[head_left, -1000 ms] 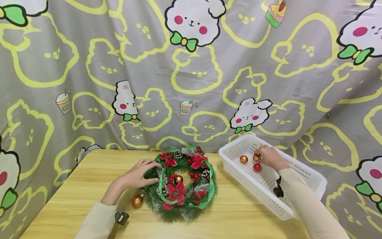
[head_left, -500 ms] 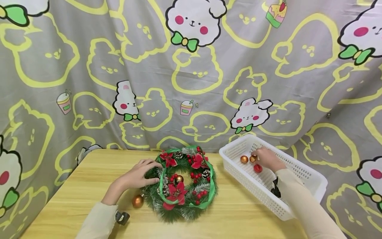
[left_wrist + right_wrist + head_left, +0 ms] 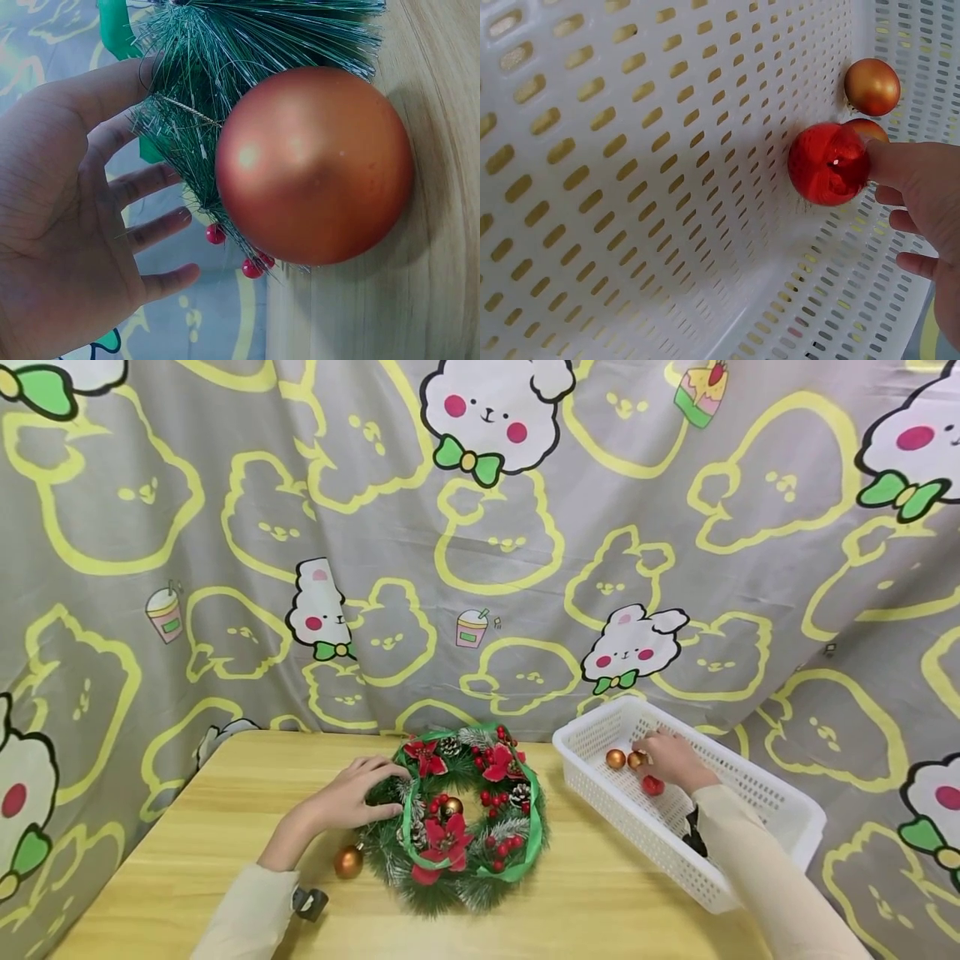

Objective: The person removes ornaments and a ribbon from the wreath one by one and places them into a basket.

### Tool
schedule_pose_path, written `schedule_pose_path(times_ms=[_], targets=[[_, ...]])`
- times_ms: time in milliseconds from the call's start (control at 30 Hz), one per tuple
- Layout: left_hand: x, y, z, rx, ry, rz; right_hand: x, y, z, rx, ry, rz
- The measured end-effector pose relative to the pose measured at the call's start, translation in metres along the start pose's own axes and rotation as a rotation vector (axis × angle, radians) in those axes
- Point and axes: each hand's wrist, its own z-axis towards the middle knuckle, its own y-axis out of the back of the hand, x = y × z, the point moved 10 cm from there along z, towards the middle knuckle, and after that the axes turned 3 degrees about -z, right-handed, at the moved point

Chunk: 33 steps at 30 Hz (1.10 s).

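A green wreath [image 3: 427, 889] with red poinsettias, pinecones, berries and a green ribbon lies on the table. My left hand [image 3: 348, 797] rests on its left side; in the left wrist view its fingers are spread and fairly straight. Near the wrist, an orange-gold bauble [image 3: 315, 165] lies against the wreath's needles. My right hand [image 3: 678, 760] reaches into a white basket [image 3: 637, 827] and pinches a gold bauble [image 3: 637, 759]. In the right wrist view, a shiny red bauble [image 3: 829, 163] partly hides that bauble and the fingertips. Another gold bauble [image 3: 872, 86] lies beside them.
The wooden table [image 3: 240, 777] carries the wreath on its middle and the perforated basket at its right. A grey curtain [image 3: 405, 543] with cartoon animals hangs right behind the table. The basket's raised walls surround my right hand.
My right hand has moved slightly left inside the basket, and the gold bauble at its fingers has shifted with it. The red bauble has shifted slightly. My left hand stays on the wreath.
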Motion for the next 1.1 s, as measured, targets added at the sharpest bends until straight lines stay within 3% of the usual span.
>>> schedule_pose_path(times_ms=[433,1100], targets=[[0.003,-0.004,0.000,0.011,-0.006,0.002,-0.004,0.003,-0.004,0.004,-0.025,-0.008],[0.000,0.002,0.001,0.001,-0.010,0.003,0.020,0.041,0.008,-0.093,0.053,-0.059]])
